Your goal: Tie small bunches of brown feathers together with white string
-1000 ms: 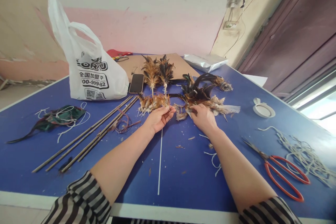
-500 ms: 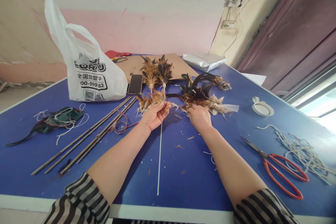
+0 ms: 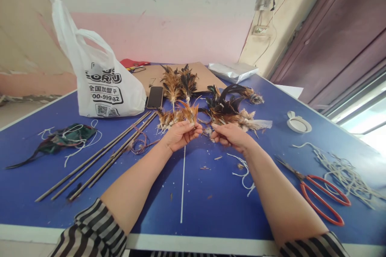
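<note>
My left hand [image 3: 182, 134] pinches the lower end of a small bunch of orange-brown feathers [image 3: 189, 111], whose tips fan upward. Just to its right, my right hand [image 3: 232, 136] is closed with thumb and fingertips together on a small feather [image 3: 208, 131], mostly hidden by the fingers. Behind the right hand lies a loose pile of dark and brown feathers [image 3: 227, 106]. Short brown feathers [image 3: 165, 118] lie behind the left hand. Farther back, two tied feather bundles [image 3: 171, 82] rest partly on brown cardboard [image 3: 208, 74].
A white plastic bag [image 3: 111, 92] and a phone [image 3: 155, 97] stand and lie back left. Thin sticks [image 3: 99, 156] and a green feathered piece [image 3: 72, 136] are at left. Red-handled scissors [image 3: 316, 192], white string [image 3: 340, 172] and a tape roll [image 3: 298, 124] lie right.
My right hand has come away from the feather pile toward my left hand, a small feather in its fingertips. The orange-brown feathers in my left hand now stand up more visibly.
</note>
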{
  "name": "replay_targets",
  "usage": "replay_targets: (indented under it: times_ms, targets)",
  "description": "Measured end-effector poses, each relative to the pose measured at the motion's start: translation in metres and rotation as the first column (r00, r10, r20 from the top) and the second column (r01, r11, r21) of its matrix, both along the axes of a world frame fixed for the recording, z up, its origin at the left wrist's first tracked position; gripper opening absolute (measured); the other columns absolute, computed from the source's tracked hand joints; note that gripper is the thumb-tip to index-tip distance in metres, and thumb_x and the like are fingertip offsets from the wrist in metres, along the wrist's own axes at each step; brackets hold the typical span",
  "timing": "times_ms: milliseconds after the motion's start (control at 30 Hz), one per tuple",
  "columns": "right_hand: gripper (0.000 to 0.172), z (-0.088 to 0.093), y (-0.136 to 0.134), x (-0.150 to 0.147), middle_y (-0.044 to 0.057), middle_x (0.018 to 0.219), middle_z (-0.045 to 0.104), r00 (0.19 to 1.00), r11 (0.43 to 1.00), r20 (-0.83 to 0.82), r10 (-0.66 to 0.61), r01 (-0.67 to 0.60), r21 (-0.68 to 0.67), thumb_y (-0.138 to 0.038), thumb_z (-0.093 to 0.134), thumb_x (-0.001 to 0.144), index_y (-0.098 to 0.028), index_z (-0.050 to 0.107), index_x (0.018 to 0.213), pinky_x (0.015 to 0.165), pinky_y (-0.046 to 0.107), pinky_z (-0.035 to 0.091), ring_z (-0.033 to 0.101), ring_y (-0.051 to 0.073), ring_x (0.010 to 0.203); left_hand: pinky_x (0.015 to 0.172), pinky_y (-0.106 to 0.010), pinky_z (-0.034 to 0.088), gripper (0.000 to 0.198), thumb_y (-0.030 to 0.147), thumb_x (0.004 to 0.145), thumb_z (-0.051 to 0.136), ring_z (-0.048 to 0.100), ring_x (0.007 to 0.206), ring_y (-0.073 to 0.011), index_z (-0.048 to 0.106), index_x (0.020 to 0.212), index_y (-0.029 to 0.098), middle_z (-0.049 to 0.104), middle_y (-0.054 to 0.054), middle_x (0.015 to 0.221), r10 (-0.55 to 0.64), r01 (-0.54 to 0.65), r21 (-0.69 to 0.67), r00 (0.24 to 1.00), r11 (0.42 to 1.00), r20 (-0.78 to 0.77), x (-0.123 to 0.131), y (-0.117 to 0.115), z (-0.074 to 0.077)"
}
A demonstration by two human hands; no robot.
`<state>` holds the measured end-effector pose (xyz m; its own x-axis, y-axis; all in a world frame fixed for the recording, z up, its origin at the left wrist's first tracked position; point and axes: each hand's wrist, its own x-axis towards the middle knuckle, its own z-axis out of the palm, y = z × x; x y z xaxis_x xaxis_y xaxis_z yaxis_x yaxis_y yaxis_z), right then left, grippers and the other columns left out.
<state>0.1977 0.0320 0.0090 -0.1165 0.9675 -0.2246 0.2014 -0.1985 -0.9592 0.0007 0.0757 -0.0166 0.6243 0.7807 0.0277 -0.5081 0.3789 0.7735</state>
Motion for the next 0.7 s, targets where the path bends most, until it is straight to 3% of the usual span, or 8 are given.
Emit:
replay_targets:
  times_ms: [133, 267, 400, 533, 700]
  targets:
    - [0.038, -0.01, 0.003, -0.014, -0.003, 0.048, 0.05, 0.97, 0.996, -0.244, 0.0, -0.023, -0.089, -0.05, 0.059, 0.066, -0.012, 0.057, 0.064, 0.031, 0.017, 0.012, 0.023, 0.0, 0.031, 0.064, -0.02, 0.049, 0.011, 0.015, 0.072, 0.059, 0.063, 0.069, -0.0131, 0.064, 0.078, 0.007, 0.066, -0.009, 0.075, -0.016, 0.02, 0.082, 0.999, 0.996, -0.049, -0.001, -0.002, 0.002]
    - [0.03, -0.016, 0.005, -0.019, -0.004, 0.053, 0.051, 0.93, 0.998, -0.361, -0.064, 0.055, -0.037, -0.038, 0.069, 0.058, -0.014, 0.051, 0.062, 0.033, 0.015, 0.018, 0.031, 0.001, 0.035, 0.064, -0.021, 0.049, 0.012, 0.016, 0.072, 0.06, 0.063, 0.069, -0.0135, 0.065, 0.078, 0.007, 0.066, -0.01, 0.074, -0.019, 0.026, 0.081, 0.997, 0.996, -0.08, -0.002, -0.001, 0.002]
    - [0.031, -0.019, 0.008, -0.012, -0.003, 0.052, 0.052, 0.954, 0.984, -0.268, -0.134, 0.16, 0.079, -0.039, 0.069, 0.057, -0.014, 0.06, 0.071, 0.036, 0.017, 0.028, 0.041, 0.004, 0.042, 0.063, -0.02, 0.049, 0.011, 0.015, 0.072, 0.059, 0.063, 0.068, -0.0132, 0.064, 0.078, 0.007, 0.066, -0.01, 0.075, -0.021, 0.026, 0.066, 0.996, 0.997, -0.082, -0.002, 0.001, 0.0]
    - [0.032, -0.021, 0.013, 0.001, -0.002, 0.052, 0.051, 0.937, 0.935, -0.238, -0.257, 0.303, 0.185, -0.04, 0.068, 0.058, -0.013, 0.063, 0.075, 0.039, 0.018, 0.031, 0.041, 0.005, 0.044, 0.063, -0.02, 0.05, 0.01, 0.014, 0.073, 0.058, 0.063, 0.069, -0.0127, 0.064, 0.078, 0.008, 0.066, -0.009, 0.078, -0.009, 0.012, 0.036, 0.997, 0.999, -0.071, -0.003, 0.004, -0.002]
    - [0.031, -0.014, 0.01, 0.012, -0.003, 0.049, 0.049, 0.97, 0.926, -0.088, -0.225, 0.241, 0.292, -0.041, 0.063, 0.062, -0.014, 0.064, 0.079, 0.041, 0.019, 0.03, 0.038, 0.006, 0.043, 0.062, -0.019, 0.05, 0.01, 0.013, 0.074, 0.056, 0.062, 0.068, -0.0118, 0.063, 0.078, 0.008, 0.065, -0.009, 0.078, -0.01, 0.012, 0.023, 0.999, 1.0, -0.049, -0.003, 0.005, -0.003]
